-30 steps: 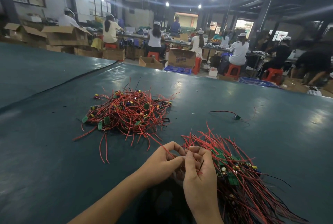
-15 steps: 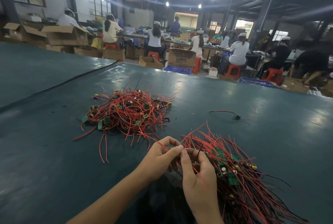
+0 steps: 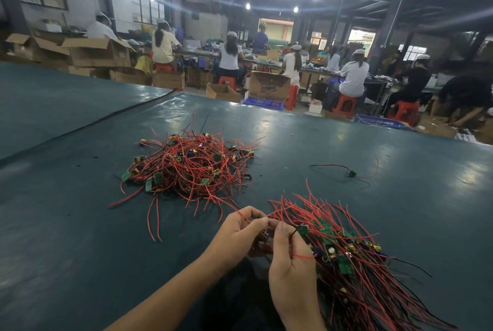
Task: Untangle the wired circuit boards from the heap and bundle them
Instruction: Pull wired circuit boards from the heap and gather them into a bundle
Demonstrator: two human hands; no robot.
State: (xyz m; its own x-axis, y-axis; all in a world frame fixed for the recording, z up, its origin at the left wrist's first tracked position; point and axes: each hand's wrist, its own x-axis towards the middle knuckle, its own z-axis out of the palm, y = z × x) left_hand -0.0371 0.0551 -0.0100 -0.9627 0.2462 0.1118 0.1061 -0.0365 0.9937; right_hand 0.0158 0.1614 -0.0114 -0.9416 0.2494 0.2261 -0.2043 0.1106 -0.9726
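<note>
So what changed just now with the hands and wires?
The right hand dropped slightly toward the person, and a red wire now loops across it. The left hand kept pinching its wire. The heap, the sorted bundle and the loose board stayed put.

- Bundle [image 3: 346, 250], lower right: wire ends cut off by the bottom edge; near side hidden behind the right hand [image 3: 290, 272].
- Right hand: back turned to view, fingers hidden, hold not discernible.
- Left hand [image 3: 237, 234]: pinches a red wire [image 3: 240, 214], its end lost between thumb and forefinger.
- Both forearms: cut by the bottom edge.
- Heap [image 3: 192, 168], centre: lower boards buried under wires, count unreadable.
- Lone board [image 3: 350, 173], right of centre: too small for detail.
- Carton [image 3: 269, 86], upper centre: lettering blurred.
</note>
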